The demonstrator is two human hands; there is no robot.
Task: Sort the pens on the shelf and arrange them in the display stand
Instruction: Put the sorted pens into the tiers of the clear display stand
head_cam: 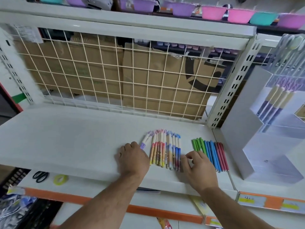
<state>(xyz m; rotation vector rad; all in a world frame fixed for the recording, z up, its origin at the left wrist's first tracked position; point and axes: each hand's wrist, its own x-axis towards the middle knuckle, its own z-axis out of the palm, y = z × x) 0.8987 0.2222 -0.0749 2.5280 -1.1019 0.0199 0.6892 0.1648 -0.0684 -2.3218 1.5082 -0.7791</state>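
Note:
Several patterned pens (pixel 165 149) lie side by side on the white shelf (pixel 74 138), purple ones at the left, then pink, then blue. To their right lies a second row of plain pens (pixel 212 152): green, blue and red. My left hand (pixel 132 157) rests on the shelf against the purple pens, fingers curled; whether it holds one is hidden. My right hand (pixel 198 166) lies between the two rows, its loosely bent fingertips touching the right edge of the patterned row. The clear display stand (pixel 272 129) stands at the right with several pens in its upper tiers.
A wire grid (pixel 115 76) backs the shelf, with cardboard boxes behind it. Coloured bowls (pixel 212 13) line the shelf above. Scissors (pixel 40 176) and a roll of yellow tape (pixel 61 179) lie on the lower shelf at the left.

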